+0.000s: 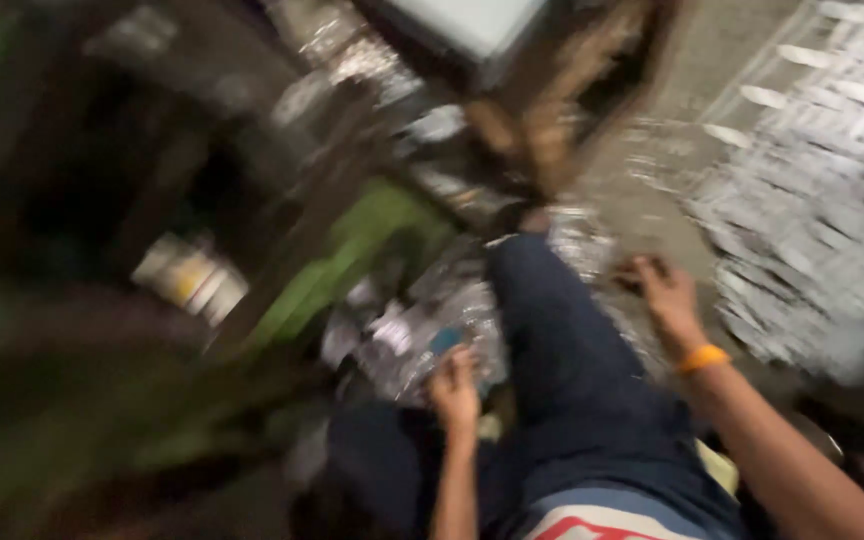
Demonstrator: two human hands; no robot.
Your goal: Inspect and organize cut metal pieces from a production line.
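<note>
Blurred downward view of a seated person in dark blue trousers (562, 370). The left hand (455, 390) reaches into a heap of clear crumpled plastic (422, 335). The right hand (664, 292), an orange wristband (703, 358) behind it, rests on the littered floor (652, 190).

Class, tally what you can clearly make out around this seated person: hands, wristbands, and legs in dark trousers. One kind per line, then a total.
Bare hands: 2, left hand and right hand
Orange wristband: 1
Outstretched leg in dark blue trousers: 1
Total: 4
</note>
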